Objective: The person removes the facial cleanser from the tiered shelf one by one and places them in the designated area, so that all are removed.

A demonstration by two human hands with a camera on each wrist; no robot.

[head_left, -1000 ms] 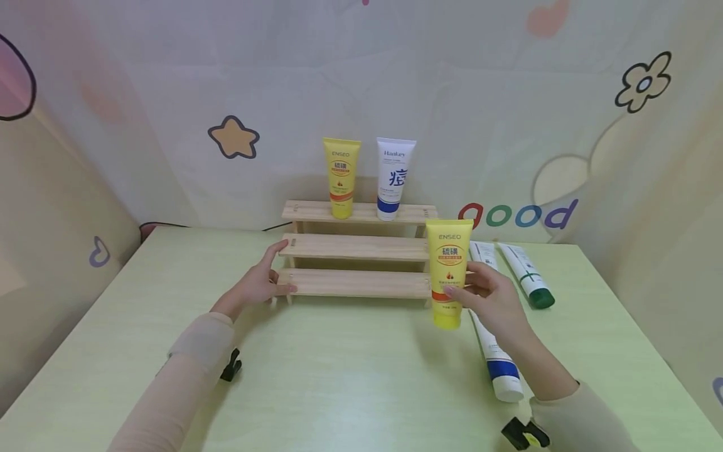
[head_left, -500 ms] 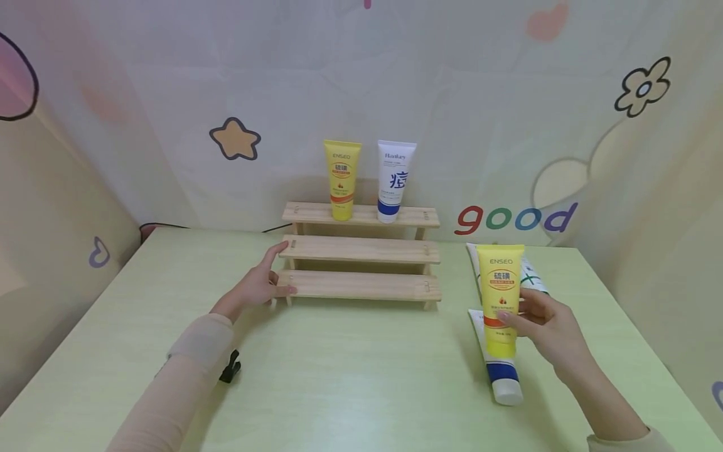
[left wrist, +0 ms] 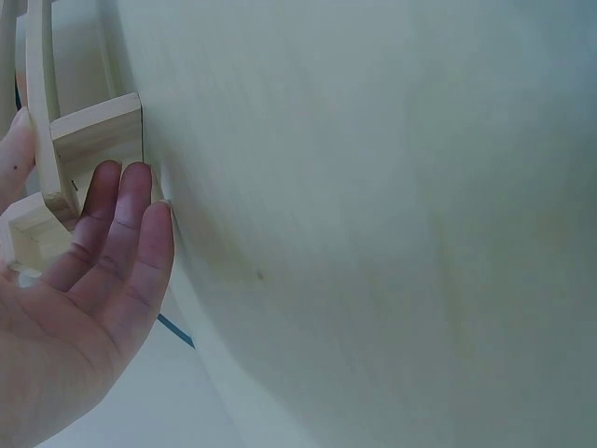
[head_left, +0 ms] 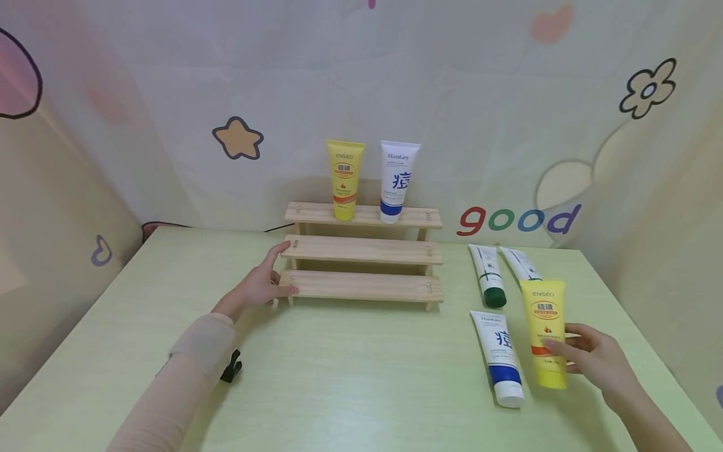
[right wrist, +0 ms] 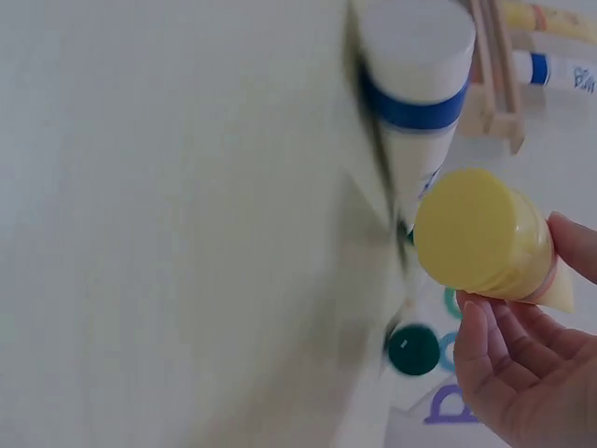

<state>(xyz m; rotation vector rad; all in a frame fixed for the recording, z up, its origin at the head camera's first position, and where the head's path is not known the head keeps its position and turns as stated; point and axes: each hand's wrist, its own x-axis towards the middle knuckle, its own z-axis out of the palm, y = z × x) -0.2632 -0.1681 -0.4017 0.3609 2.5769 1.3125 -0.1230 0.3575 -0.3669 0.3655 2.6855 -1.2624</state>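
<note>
My right hand [head_left: 601, 361] grips a yellow squeeze tube [head_left: 545, 326] marked ENSEO by its side, thumb in front, with its cap end down. The right wrist view shows the round yellow cap [right wrist: 465, 229] up close. My left hand [head_left: 257, 285] holds the left end of a three-step wooden rack [head_left: 361, 285]. Its thumb lies on the bottom step and a finger touches the middle step. In the left wrist view several fingers [left wrist: 112, 243] reach beside the rack's end piece. On the top step stand another yellow tube [head_left: 344, 179] and a white-and-blue Hankey tube [head_left: 398, 182].
A second white-and-blue tube [head_left: 499, 358] lies on the table just left of the held one. Behind it lie a white tube with a green cap [head_left: 488, 276] and another white tube [head_left: 519, 262], partly hidden. A black clip [head_left: 231, 366] is by my left sleeve. Printed cloth stands behind.
My right hand has carried the yellow tube right and toward me, away from the rack and past the lying white-and-blue tube. The left hand stays on the rack.
</note>
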